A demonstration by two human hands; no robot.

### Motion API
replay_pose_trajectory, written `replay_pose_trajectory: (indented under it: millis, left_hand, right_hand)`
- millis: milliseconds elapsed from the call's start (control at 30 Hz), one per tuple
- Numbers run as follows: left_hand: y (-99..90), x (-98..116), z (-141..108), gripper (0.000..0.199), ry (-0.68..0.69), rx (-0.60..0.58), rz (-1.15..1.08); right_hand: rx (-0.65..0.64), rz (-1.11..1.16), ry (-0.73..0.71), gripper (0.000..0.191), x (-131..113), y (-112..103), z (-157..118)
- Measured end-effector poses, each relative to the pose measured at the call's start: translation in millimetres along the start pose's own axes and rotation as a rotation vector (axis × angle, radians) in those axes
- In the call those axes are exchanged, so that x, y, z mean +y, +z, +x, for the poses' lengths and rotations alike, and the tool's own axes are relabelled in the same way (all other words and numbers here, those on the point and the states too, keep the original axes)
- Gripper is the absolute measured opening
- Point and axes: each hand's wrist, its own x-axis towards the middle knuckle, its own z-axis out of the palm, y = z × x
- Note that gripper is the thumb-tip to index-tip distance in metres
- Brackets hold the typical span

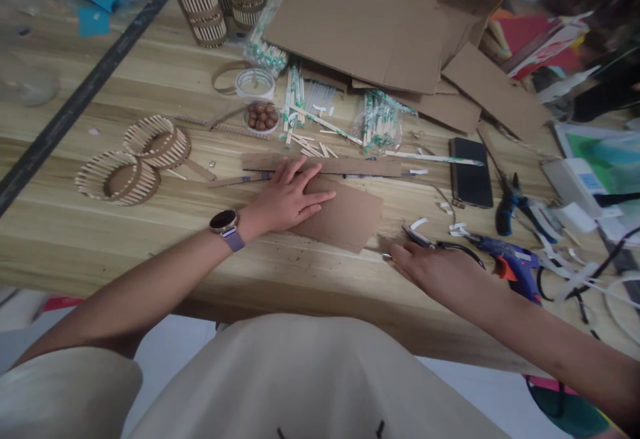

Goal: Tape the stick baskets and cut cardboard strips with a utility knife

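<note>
My left hand (287, 202) lies flat with fingers spread on a small piece of brown cardboard (350, 215). Its fingertips reach a long, narrow cardboard strip (325, 164) just beyond. To the right of the cardboard piece, my right hand (425, 265) rests low over the table with its fingers closed. A thin, shiny tip shows by those fingers, but what they hold is too small to name. Black-handled scissors (460, 247) lie right behind the right hand. Beyond them is a blue hot glue gun (517, 262) with an orange trigger.
Two round stick-walled baskets (137, 182) stand at left. Loose sticks (315, 145), a bowl of brown balls (261, 117) and a tape roll (255, 84) lie ahead. Cardboard sheets (360, 32) are stacked behind. A black phone (471, 172) and pliers (515, 202) lie right.
</note>
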Motion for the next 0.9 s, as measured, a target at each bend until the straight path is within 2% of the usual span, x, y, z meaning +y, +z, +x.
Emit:
replay_pose_trajectory:
  millis: [67, 133, 333, 500, 600, 700, 900]
  left_hand:
    - [0.9, -0.1, 0.2, 0.039, 0.0, 0.01, -0.008]
    - [1.5, 0.3, 0.5, 0.039, -0.005, 0.016, -0.008]
    - [1.8, 2.8, 0.6, 0.045, -0.018, 0.06, 0.01]
    - [4.3, 1.4, 0.6, 0.05, -0.023, 0.077, 0.048]
    - [6.7, -0.6, 1.1, 0.05, -0.03, 0.09, 0.03]
    - [7.8, -1.5, 1.6, 0.051, -0.037, 0.099, 0.008]
    - [7.1, -0.3, 1.4, 0.051, -0.035, 0.103, -0.001]
  right_hand:
    - [-0.104, 0.002, 0.025, 0.034, 0.2, -3.4, -1.0]
    - [-0.154, 0.0, 0.053, 0.037, 0.8, -10.1, -2.2]
    - [-0.127, -0.013, 0.095, 0.036, -11.2, -36.9, 6.4]
    - [-0.091, 0.06, 0.025, 0.034, -45.8, -54.7, 45.4]
    - [-0.112, 0.048, 0.019, 0.034, -58.3, -62.6, 67.3]
    - [-0.118, 0.038, 0.012, 0.035, -61.3, -65.6, 78.4]
    - [-0.119, 0.045, 0.009, 0.04, -62.6, -67.3, 81.8]
